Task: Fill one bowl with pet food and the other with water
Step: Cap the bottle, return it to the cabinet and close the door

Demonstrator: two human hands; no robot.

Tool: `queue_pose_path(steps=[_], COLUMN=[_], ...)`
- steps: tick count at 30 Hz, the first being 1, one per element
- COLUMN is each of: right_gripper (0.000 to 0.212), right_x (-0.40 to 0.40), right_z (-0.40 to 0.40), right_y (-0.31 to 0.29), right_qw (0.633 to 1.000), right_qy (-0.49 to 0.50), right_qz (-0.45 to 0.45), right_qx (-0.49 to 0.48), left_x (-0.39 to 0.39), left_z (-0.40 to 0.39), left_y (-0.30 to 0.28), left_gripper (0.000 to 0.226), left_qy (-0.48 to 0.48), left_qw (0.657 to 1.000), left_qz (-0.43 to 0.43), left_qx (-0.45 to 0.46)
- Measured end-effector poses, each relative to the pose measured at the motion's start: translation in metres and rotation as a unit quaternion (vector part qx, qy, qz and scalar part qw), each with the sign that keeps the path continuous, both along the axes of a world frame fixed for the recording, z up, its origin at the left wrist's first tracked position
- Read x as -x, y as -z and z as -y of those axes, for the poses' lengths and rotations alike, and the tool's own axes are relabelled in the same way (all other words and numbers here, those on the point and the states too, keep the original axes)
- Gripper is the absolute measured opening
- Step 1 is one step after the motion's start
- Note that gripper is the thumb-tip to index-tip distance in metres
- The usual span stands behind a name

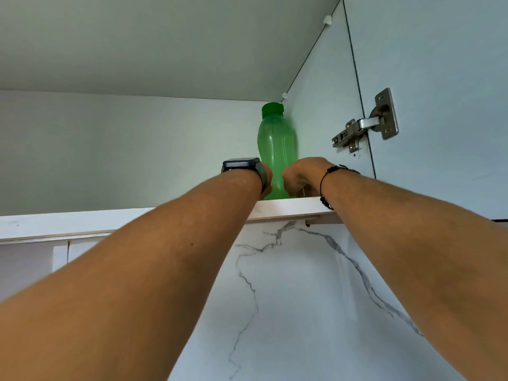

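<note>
Green bottle [276, 144] — near shelf edge [286, 207]

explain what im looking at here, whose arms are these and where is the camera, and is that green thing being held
There is no machine here: these are a person's two bare arms, filmed by a single wide-angle camera worn on their head, tilted up into an open wall cabinet. A green plastic bottle with a green cap stands upright on the cabinet shelf, near the right-hand corner. The left hand, with a dark smartwatch on its wrist, and the right hand, with a black beaded bracelet, reach to either side of the bottle's lower part. The fingers are hidden, so an actual grip cannot be confirmed. The metal hinge belongs to the open door. No bowls are in view.
</note>
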State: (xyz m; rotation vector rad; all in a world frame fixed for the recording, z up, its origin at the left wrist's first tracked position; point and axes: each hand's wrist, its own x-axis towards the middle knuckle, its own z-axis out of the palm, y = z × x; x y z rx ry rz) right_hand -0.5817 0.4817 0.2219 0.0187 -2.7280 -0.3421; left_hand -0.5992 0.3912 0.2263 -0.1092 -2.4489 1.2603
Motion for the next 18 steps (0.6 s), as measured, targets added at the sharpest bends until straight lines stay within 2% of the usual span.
queue_pose_path(steps=[2,6,10,14,18], right_gripper=[0.035,0.042,0.023,0.025,0.026], right_x=[-0.006,-0.014,-0.025,-0.043,-0.079], right_z=[0.002,0.01,0.025,0.046,0.092], right_y=[0.004,0.013,0.015,0.011,0.02], right_qw=[0.999,0.994,0.975,0.92,0.852], right_qy=[-0.015,-0.076,-0.149,-0.254,-0.369], right_qz=[0.023,0.03,-0.05,-0.106,-0.143], right_qx=[0.017,0.072,0.157,0.279,0.344], left_x=[-0.001,-0.011,-0.039,-0.092,-0.153], left_z=[0.003,0.011,0.033,0.072,0.132], left_y=[0.001,0.006,-0.004,-0.013,-0.007], left_gripper=[0.045,0.042,0.052,0.05,0.05], left_qy=[-0.008,0.006,-0.007,0.04,0.103], left_qw=[0.999,0.995,0.993,0.977,0.941], left_qz=[0.011,-0.01,0.012,-0.029,-0.13], left_qx=[-0.048,-0.101,-0.119,-0.207,-0.294])
